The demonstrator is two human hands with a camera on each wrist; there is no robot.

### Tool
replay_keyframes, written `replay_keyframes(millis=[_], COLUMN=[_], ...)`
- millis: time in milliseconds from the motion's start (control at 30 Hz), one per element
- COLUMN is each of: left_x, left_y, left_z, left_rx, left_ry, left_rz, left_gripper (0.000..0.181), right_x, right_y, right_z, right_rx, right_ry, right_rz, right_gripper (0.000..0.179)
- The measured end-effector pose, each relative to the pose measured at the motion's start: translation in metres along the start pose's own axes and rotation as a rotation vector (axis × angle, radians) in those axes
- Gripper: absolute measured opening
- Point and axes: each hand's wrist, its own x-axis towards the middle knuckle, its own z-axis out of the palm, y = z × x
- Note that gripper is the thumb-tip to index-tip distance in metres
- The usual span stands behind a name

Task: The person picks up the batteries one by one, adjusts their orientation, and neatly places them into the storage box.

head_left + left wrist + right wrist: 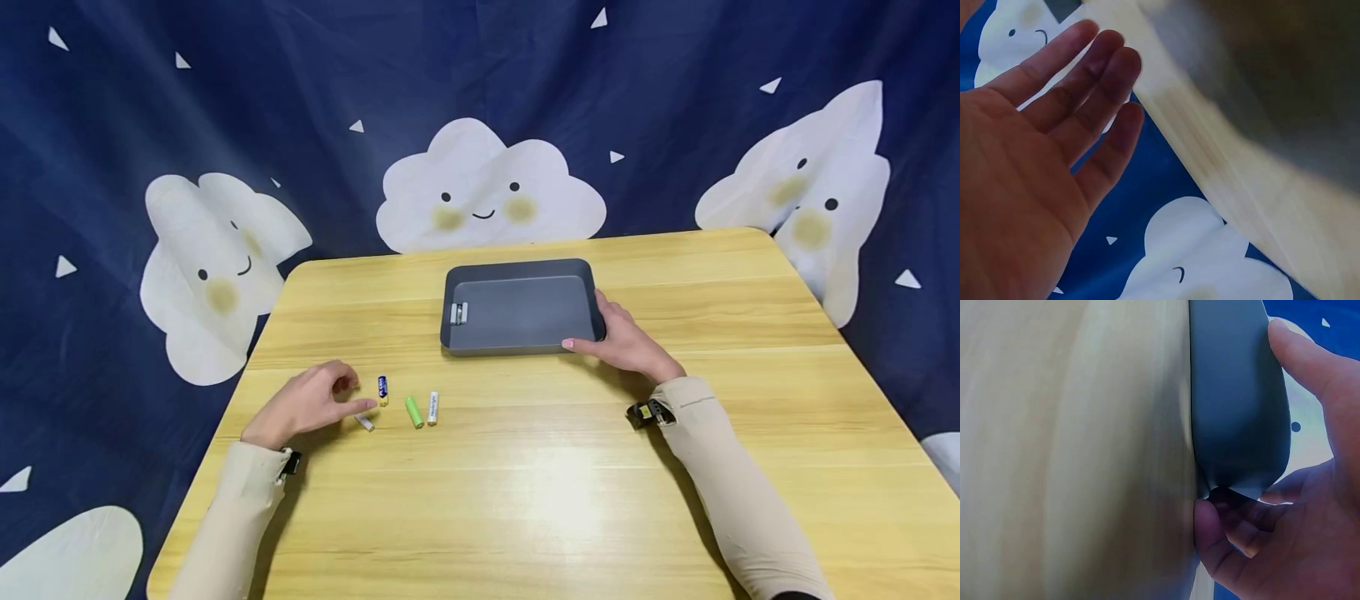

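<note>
My left hand hovers over the table's left part, thumb stretched out beside several small batteries. Nearest to it are a white battery, partly hidden by the thumb, and a blue and gold battery. A green battery and a white lettered battery lie just to the right. In the left wrist view the palm faces the camera, fingers loosely extended; a dark blur covers the upper right. My right hand grips the grey tray at its near right corner, thumb on the rim.
Inside the tray, against its left wall, stand or lie small white battery-like pieces, too small to make out fully. The light wooden table ends at a dark blue curtain printed with clouds.
</note>
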Motion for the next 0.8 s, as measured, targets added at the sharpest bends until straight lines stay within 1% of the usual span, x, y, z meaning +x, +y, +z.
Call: replay_keyframes(millis=[133, 300, 433, 533, 667, 800], left_x=[-0.014, -0.020, -0.019, -0.019, -0.019, -0.017], left_y=[0.003, 0.008, 0.009, 0.009, 0.009, 0.009], left_z=[0.004, 0.006, 0.008, 0.010, 0.014, 0.016], left_rx=[0.030, 0.045, 0.044, 0.042, 0.038, 0.043], left_ry=[-0.036, -0.073, -0.079, -0.082, -0.085, -0.070], left_rz=[-0.043, -0.062, -0.047, -0.023, -0.001, 0.013], left_gripper=[0.061, 0.058, 0.050, 0.044, 0.042, 0.040], right_x=[0.000, 0.000, 0.000, 0.000, 0.000, 0.000], right_y=[-0.002, -0.001, 0.000, 0.000, 0.000, 0.001], right_z=[0.000, 0.000, 0.000, 0.001, 0.001, 0.001], right_rx=[0.008, 0.000, -0.003, -0.004, -0.002, 0.001], right_ry=[-0.002, -0.007, -0.003, -0.003, -0.006, -0.002], right_rz=[-0.003, 0.010, 0.005, 0.009, 0.019, 0.013], right_gripper=[0.123, 0.125, 0.124, 0.124, 0.125, 0.125])
